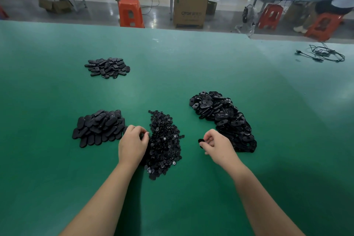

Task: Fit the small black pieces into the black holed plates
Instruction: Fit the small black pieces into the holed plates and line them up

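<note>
1. Your right hand (217, 144) pinches one black plate (201, 142) beside the holed plates (226, 119); a loose pinch could drop it.
2. Your left hand (133, 144) curls into the small pieces (164, 143), grip hidden; you may snag several.

Lighting is coming from overhead and appearing even and moderately bright. The green table (57, 92) is showing a soft pale sheen across its middle and far right, without harsh glare. Diffuse shadows are falling beneath both forearms toward the bottom edge, where the mat is darkening. The heaps of black parts (164, 143) are reading very dark, with surface detail largely lost; a few small glints are showing on them. Wide-angle distortion is bending the table's far edge and stretching the corners. The background floor is reflecting light dully. Distant benches are looking soft and slightly smeared, while the near hands are staying acceptably sharp.
</note>
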A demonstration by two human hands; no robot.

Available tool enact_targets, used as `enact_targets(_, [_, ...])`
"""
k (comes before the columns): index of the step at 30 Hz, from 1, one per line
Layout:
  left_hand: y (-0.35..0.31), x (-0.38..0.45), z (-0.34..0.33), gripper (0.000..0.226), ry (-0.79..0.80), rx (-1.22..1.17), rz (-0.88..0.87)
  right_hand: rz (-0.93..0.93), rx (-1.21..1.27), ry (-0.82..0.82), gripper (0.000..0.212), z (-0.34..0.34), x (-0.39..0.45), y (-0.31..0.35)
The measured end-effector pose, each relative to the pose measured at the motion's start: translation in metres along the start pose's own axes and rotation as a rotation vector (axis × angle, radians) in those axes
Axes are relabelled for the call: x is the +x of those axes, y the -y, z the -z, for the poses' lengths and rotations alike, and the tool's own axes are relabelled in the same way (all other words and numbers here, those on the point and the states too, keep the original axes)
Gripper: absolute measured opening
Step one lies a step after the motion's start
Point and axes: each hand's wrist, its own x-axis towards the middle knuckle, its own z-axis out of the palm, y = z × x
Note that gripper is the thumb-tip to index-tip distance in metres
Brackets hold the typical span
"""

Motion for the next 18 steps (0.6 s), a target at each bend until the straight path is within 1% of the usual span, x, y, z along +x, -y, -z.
enact_targets(2, [0.0, 0.0, 0.0, 0.008, -0.002, 0.006, -0.012, -0.031, 0.174, -0.026, 0.014, -0.003, 0.003, 0.003])
enact_targets(7, [0.001, -0.001, 0.0, 0.007, 0.01, 0.047, -0.041, -0.06, 0.514, -0.047, 0.011, -0.015, 0.005, 0.006])
enact_targets(11, [-0.002, -0.001, 0.0, 0.01, -0.002, 0.028, -0.024, -0.108, 0.716, -0.083, 0.006, -0.025, 0.002, 0.008])
enact_targets(15, [-0.003, 0.0, 0.0, 0.011, -0.026, -0.058, 0.024, -0.069, 0.801, -0.086, 0.01, -0.037, -0.001, 0.01])
enact_targets(18, [-0.002, -0.001, 0.002, 0.011, -0.034, -0.068, 0.031, 0.001, 0.738, -0.109, 0.009, -0.046, -0.006, 0.009])
